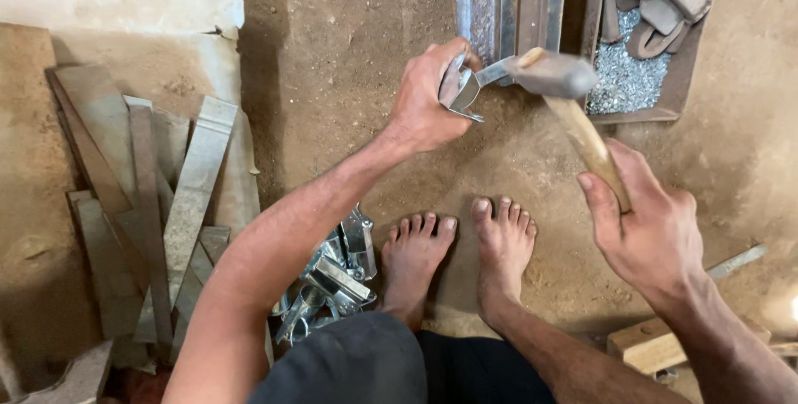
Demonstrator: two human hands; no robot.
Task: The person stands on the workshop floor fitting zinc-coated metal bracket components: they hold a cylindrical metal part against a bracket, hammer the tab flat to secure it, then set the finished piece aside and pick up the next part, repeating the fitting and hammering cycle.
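left hand (428, 101) fingers closed on bent metal piece (461, 88), right hand (644, 225) gripping wooden-handled hammer (553, 76)

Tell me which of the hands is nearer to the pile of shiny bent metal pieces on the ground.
Left. The left hand is above the pile of shiny bent metal pieces; the right hand is far right.

shiny metal clip (460, 88), wooden hammer handle (592, 148), dull steel head (555, 74)

Bent shiny metal piece (461, 88) gripped upright, wooden-handled hammer (565, 96) raised beside it
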